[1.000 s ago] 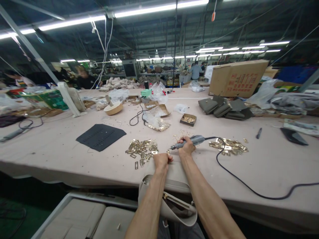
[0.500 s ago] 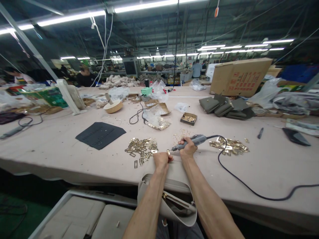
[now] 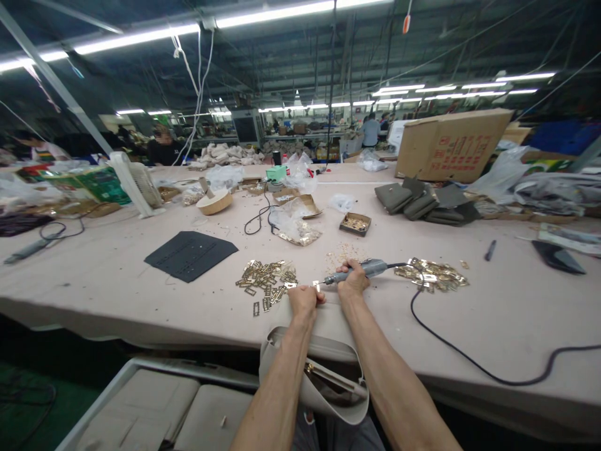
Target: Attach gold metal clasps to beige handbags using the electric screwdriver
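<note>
My right hand (image 3: 354, 279) is closed around a grey corded electric screwdriver (image 3: 373, 269), its bit pointing left. The tip meets a small gold metal plate (image 3: 316, 286) at the fingers of my left hand (image 3: 305, 300). Those fingers are curled over the flap of a beige handbag (image 3: 331, 319) and press the plate there. Below my wrists the bag hangs open at the table edge, with a zip pocket (image 3: 335, 379) showing inside. Loose gold frame plates (image 3: 263, 275) lie left of my left hand. Another pile of gold plates (image 3: 434, 275) lies right of the screwdriver.
Beyond my hands stands a small box of screws (image 3: 355, 224), with loose screws (image 3: 345, 255) before it. A black sheet (image 3: 190, 255) lies left. A cardboard box (image 3: 451, 145) and dark pouches (image 3: 417, 202) stand back right. A crate (image 3: 126, 369) of beige bags sits lower left.
The screwdriver's rear end has dipped slightly and its cord has shifted near the right pile. Both hands keep nearly the same place.
</note>
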`<state>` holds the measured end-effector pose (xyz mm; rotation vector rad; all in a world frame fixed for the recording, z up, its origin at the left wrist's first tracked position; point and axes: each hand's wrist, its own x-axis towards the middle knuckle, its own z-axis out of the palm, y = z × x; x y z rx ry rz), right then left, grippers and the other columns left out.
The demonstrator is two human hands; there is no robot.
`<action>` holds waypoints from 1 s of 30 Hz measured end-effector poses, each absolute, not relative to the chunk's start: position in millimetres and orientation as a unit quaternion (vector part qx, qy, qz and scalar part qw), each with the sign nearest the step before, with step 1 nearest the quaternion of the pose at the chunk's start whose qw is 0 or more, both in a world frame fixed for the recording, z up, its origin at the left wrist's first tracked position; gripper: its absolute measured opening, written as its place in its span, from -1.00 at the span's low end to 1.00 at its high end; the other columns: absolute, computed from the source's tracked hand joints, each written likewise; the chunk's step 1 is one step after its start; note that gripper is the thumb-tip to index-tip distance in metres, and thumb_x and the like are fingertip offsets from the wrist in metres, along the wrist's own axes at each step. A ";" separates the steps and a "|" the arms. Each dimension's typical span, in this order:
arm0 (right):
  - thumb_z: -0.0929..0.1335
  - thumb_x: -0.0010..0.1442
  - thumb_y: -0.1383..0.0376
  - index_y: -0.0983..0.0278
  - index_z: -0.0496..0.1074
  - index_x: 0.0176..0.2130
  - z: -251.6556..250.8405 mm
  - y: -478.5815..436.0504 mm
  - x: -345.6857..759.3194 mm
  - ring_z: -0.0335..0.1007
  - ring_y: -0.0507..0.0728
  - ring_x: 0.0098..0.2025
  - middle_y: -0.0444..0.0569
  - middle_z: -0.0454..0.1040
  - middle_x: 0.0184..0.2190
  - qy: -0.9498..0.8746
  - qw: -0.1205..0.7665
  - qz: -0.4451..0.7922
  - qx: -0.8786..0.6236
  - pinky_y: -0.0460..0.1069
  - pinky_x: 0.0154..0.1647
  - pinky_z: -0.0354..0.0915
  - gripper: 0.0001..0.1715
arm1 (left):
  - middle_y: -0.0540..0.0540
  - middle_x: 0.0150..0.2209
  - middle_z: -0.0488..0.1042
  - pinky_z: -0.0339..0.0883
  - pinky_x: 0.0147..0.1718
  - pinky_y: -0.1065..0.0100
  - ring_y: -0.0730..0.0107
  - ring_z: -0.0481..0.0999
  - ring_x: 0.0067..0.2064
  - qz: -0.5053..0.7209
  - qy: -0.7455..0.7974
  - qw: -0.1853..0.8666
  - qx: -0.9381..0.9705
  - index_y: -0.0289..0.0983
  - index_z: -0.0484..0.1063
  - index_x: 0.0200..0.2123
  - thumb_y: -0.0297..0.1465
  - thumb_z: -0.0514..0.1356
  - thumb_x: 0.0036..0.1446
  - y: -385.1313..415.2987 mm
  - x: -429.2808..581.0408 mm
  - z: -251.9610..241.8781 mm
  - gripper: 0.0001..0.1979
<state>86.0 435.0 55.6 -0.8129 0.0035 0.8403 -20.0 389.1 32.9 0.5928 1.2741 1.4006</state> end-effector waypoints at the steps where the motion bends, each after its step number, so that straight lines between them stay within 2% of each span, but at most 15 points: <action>1: 0.49 -0.05 0.25 0.22 0.17 -0.44 54.5 435.3 87.0 0.16 -0.04 -0.63 -0.23 0.31 -0.60 0.010 0.834 0.398 -0.381 -0.12 -0.68 0.25 -0.59 | 0.00 -0.80 0.31 0.31 -0.71 0.40 0.38 0.37 -0.70 0.591 0.537 0.545 0.255 -0.28 0.30 -0.79 -0.63 0.13 -0.36 388.5 -20.0 32.9 -0.83; 6: 0.52 0.00 0.15 0.22 0.18 -0.39 51.6 434.5 91.0 0.18 -0.06 -0.63 -0.23 0.33 -0.57 0.032 0.833 0.416 -0.363 -0.14 -0.66 0.26 -0.54 | -0.01 -0.79 0.34 0.35 -0.70 0.40 0.40 0.38 -0.70 0.586 0.545 0.539 0.262 -0.30 0.35 -0.78 -0.66 0.13 -0.36 387.3 -19.9 35.5 -0.83; 13: 0.52 0.02 0.10 0.22 0.18 -0.36 57.2 429.9 95.2 0.17 -0.08 -0.64 -0.27 0.31 -0.56 0.036 0.834 0.427 -0.347 -0.15 -0.65 0.26 -0.51 | 0.02 -0.80 0.32 0.34 -0.72 0.38 0.37 0.36 -0.72 0.584 0.554 0.536 0.254 -0.27 0.30 -0.81 -0.68 0.13 -0.37 386.5 -18.9 40.4 -0.79; 25: 0.52 -0.02 0.22 0.25 0.24 -0.38 54.7 428.0 113.5 0.22 -0.05 -0.62 -0.22 0.37 -0.57 0.039 0.845 0.388 -0.365 -0.13 -0.66 0.30 -0.61 | -0.10 -0.74 0.45 0.43 -0.68 0.34 0.32 0.44 -0.71 0.569 0.547 0.552 0.270 -0.37 0.41 -0.73 -0.65 0.21 -0.31 383.6 -19.7 41.9 -0.89; 30: 0.49 -0.07 0.34 0.25 0.25 -0.41 50.7 421.3 128.1 0.25 -0.03 -0.64 -0.21 0.39 -0.59 0.025 0.841 0.350 -0.411 -0.13 -0.71 0.28 -0.66 | -0.16 -0.71 0.49 0.48 -0.66 0.32 0.28 0.49 -0.69 0.562 0.536 0.568 0.272 -0.36 0.40 -0.69 -0.60 0.28 -0.18 382.9 -22.0 39.0 -0.84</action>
